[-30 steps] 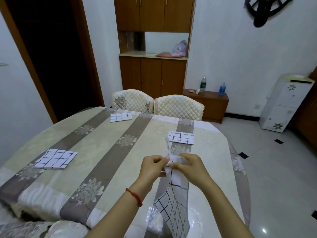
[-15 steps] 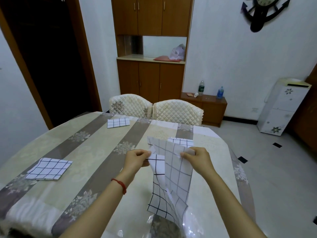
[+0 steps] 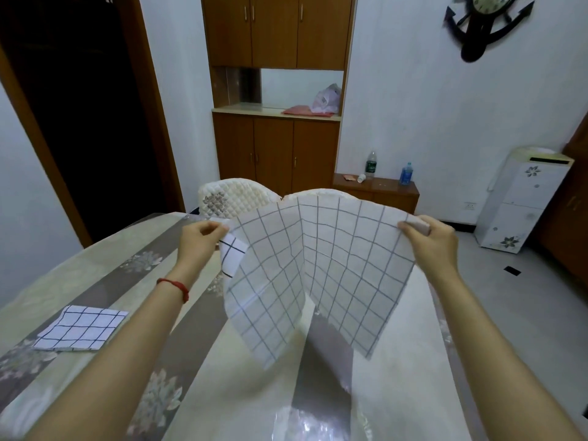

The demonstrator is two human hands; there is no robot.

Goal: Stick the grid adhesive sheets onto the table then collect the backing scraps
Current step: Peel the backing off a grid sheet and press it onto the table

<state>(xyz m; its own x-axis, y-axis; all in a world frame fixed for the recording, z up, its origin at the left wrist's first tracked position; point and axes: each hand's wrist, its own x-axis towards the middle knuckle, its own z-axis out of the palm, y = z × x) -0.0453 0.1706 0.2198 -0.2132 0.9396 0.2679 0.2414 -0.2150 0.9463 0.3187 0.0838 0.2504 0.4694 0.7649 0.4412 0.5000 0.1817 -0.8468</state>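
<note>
I hold a large white sheet with a grey grid spread wide in the air above the table. My left hand pinches its upper left corner together with a small piece with black grid lines. My right hand pinches the upper right corner. The sheet sags along a centre crease and hides the table behind it. A folded white sheet with black grid lines lies flat on the table at the left.
Two quilted chair backs stand behind the table's far edge. Beyond them are a wooden cabinet, a low shelf with bottles and a white dispenser at the right wall. The cloth has a glossy plastic cover.
My hands moved apart and rose, opening the folded sheet from a narrow hanging strip to a wide spread. The view tilted up, so the far sheets on the table are now hidden.
</note>
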